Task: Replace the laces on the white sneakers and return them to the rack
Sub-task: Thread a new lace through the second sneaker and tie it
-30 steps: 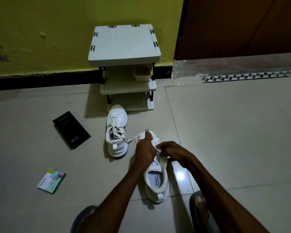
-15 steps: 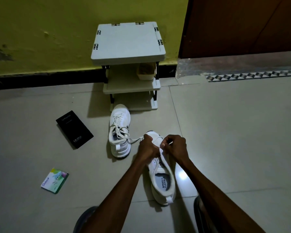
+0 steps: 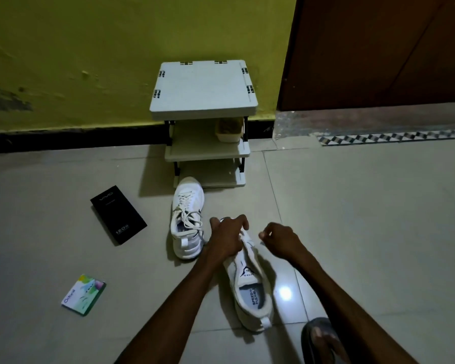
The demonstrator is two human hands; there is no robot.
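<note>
Left hand (image 3: 227, 239) grips smooth white sneaker (image 3: 250, 290); right hand (image 3: 283, 241) curled, hold unclear.

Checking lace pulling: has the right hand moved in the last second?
Yes. The right hand has drawn slightly right, away from the laced sneaker, opening a gap from the left hand.

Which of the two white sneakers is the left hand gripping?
The nearer sneaker, its insole printed SPEED FLEXIBLE; the left hand grips its front. The other sneaker, visibly laced, stands untouched in front of the rack.
</note>
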